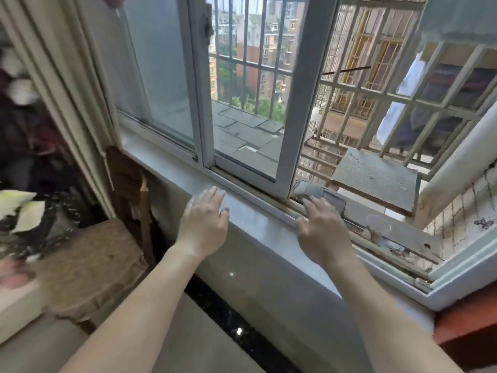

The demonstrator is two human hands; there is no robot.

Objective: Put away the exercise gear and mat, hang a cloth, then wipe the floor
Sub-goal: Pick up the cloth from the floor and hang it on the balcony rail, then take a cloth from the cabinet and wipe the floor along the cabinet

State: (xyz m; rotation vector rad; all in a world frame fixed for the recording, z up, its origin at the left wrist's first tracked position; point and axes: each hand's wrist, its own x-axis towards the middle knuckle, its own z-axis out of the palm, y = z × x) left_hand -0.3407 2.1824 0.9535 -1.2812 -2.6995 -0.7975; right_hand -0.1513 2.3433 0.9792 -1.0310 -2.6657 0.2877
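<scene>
At the far left hangs a pale curtain (61, 109), and a brown stool (88, 265) stands near it on the floor. I am standing at the window with my 2 arms stretched out.

My left hand (205, 222) is flat over the white window sill (258, 238). Its fingers are straight and a little spread, and it holds nothing. I cannot tell if it rests on the sill or is just above it.

To the right, the sliding window (298, 103) is pushed open. A small grey cloth (317, 193) lies bunched up in the window track, right beside the bottom corner of the sliding frame.

My right hand (321, 232) is spread open too, with nothing in it. Its fingertips are at the near edge of the cloth, maybe just touching it.

Past the cloth, further right, a flat grey board (376, 179) sits outside. Pale metal bars (403, 109) close in the space out there.

I think this is the cloth step. It looks like I am going for the cloth, either to hang it up or to use it on the floor. I cannot see the mat or the exercise gear here.

Next, my right hand needs to close its fingers around the cloth and lift it out of the track. The track looks dirty and narrow, so I should pinch the top of the bunch and pull up, not drag it sideways. My left hand can steady me on the sill.
</scene>
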